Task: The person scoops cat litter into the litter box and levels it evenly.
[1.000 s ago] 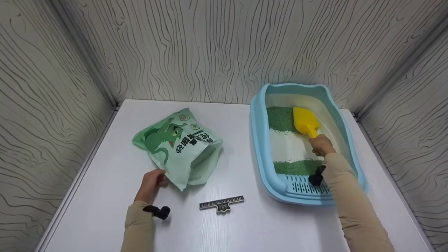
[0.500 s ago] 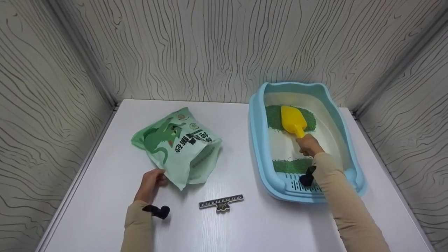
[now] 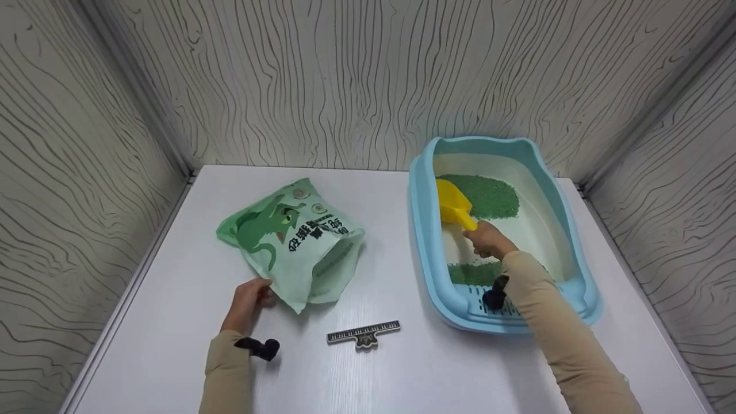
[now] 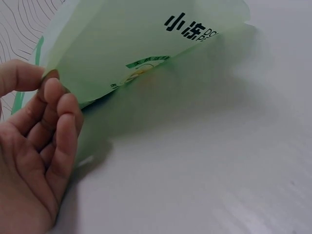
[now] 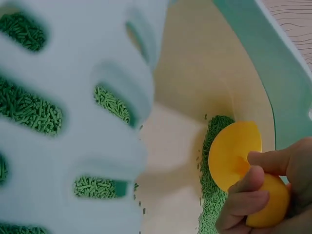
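My right hand (image 3: 490, 239) grips the handle of a yellow litter scoop (image 3: 453, 202) inside the blue litter box (image 3: 428, 253), at its left wall. Green pellet litter (image 3: 489, 195) lies in a band at the far end. A second band of pellets (image 3: 474, 272) lies by the slotted grate at the near end, with bare floor between them. In the right wrist view the scoop (image 5: 234, 153) sits over the pellets, fingers curled round its handle. My left hand (image 3: 248, 302) pinches the edge of a green cat litter bag (image 4: 112, 44) between thumb and fingertips; its mouth gapes open.
A flat clip (image 3: 365, 333) with a piano-key pattern lies on the white table (image 3: 391, 379), between the bag and the box. Patterned panels (image 3: 310, 86) enclose the table at the back and sides. The box's grate (image 5: 107, 151) fills the left of the right wrist view.
My right hand has carried the scoop leftward across the far band of litter to the box's left wall. The left hand and the bag have stayed in place.
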{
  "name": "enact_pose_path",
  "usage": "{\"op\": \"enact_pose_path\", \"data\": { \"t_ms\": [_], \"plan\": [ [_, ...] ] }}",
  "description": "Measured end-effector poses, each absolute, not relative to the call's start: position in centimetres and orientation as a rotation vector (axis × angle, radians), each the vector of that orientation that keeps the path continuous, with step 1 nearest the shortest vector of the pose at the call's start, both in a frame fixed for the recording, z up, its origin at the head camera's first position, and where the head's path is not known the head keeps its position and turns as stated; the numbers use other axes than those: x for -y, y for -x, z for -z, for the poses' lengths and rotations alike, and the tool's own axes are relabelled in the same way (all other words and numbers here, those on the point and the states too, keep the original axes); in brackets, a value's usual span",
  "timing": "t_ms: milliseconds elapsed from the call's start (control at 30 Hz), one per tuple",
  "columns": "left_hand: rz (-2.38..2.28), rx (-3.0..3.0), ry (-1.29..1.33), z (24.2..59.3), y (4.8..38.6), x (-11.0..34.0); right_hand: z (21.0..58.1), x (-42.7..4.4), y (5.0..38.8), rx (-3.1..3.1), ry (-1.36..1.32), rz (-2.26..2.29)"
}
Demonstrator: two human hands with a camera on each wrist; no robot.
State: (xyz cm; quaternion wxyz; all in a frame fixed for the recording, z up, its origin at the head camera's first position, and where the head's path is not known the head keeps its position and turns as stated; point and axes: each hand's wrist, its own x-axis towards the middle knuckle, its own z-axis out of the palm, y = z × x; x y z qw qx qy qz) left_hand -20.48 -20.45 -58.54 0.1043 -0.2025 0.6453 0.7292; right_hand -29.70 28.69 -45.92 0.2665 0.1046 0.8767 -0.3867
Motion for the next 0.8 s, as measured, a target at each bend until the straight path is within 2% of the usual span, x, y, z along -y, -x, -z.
{"op": "enact_pose_path", "data": {
  "t_ms": [300,800],
  "plan": [
    [-2.25,-1.788,0.591,58.5,20.5,20.1,45.8,-28.9,29.7,-2.448,-0.304,0.963],
    [-2.118,-1.935,0.593,58.6,20.5,20.5,45.3,-32.8,29.7,-2.463,-0.455,0.827]
  ]
}}
